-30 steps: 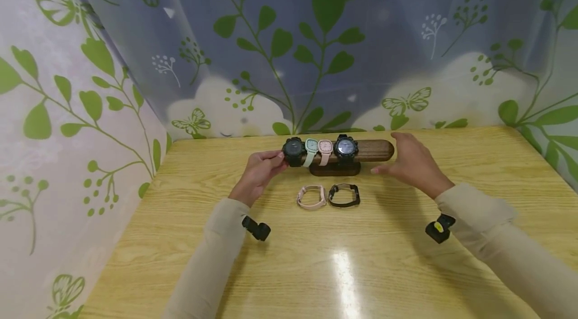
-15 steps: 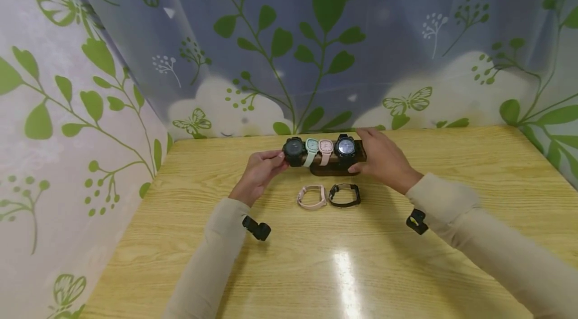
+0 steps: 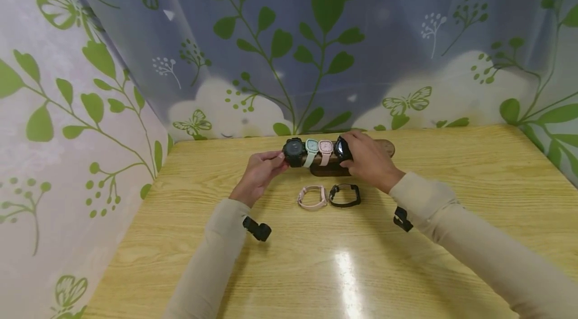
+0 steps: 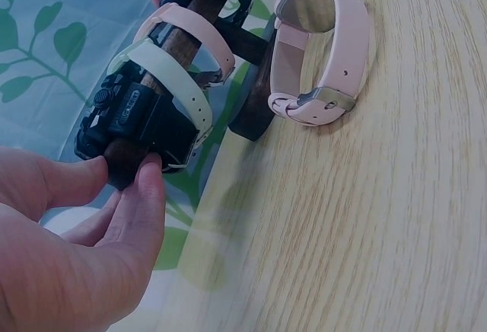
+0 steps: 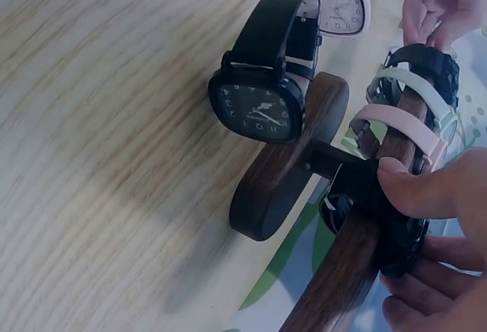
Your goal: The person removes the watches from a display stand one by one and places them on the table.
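A dark wooden watch stand (image 3: 387, 147) stands near the table's back edge, with several watches strapped on its bar. From the left come a chunky black watch (image 3: 294, 147), a mint watch (image 3: 311, 146), a pink watch (image 3: 325, 147) and a second round black watch (image 5: 396, 229). My left hand (image 3: 260, 172) pinches the bar's left end between thumb and fingers, beside the first black watch. My right hand (image 3: 371, 159) grips the second black watch, thumb on its strap and fingers at its case; the hand hides part of it.
On the table (image 3: 271, 269) in front of the stand lie a buckled pink watch (image 3: 312, 197) and a black watch (image 3: 345, 195), side by side. A patterned curtain (image 3: 289, 48) hangs right behind the table's back edge.
My right hand has moved left along the bar from beyond its right end and now grips the second black watch, which has turned slightly. My left hand has kept its place.
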`<act>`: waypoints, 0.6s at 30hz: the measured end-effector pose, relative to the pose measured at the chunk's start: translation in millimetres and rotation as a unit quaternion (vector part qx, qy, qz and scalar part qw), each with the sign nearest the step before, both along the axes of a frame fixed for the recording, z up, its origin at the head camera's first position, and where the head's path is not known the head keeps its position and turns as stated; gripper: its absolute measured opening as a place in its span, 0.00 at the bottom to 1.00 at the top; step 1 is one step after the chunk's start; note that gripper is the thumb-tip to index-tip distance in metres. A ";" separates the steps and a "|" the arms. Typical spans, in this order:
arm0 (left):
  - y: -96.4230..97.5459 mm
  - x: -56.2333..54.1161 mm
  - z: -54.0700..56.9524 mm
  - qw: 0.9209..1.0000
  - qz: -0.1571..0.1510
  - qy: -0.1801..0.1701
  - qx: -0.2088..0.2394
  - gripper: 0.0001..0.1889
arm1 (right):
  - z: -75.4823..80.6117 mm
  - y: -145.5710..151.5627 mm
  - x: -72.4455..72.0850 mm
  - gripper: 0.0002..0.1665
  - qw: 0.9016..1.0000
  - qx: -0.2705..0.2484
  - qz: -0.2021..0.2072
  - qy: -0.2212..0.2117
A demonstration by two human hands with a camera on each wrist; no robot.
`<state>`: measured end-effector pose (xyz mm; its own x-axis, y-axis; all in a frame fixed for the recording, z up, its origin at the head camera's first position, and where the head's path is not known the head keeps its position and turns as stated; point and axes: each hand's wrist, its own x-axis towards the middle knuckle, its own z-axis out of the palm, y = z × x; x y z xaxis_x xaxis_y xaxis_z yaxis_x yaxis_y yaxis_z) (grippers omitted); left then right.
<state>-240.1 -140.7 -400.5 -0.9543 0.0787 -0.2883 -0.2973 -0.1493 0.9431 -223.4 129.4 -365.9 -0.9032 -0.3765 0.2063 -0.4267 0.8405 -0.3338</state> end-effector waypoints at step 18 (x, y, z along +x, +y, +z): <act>-0.5 -0.8 -1.0 1.000 -0.005 0.004 0.000 0.20 | -3.4 23.6 0.7 0.35 0.999 -0.032 -0.005 0.012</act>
<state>-241.0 -141.3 -401.5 -0.9554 0.0883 -0.2817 -0.2921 -0.1454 0.9453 -222.7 153.1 -369.4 -0.9013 -0.3521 0.2522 -0.4266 0.8223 -0.3767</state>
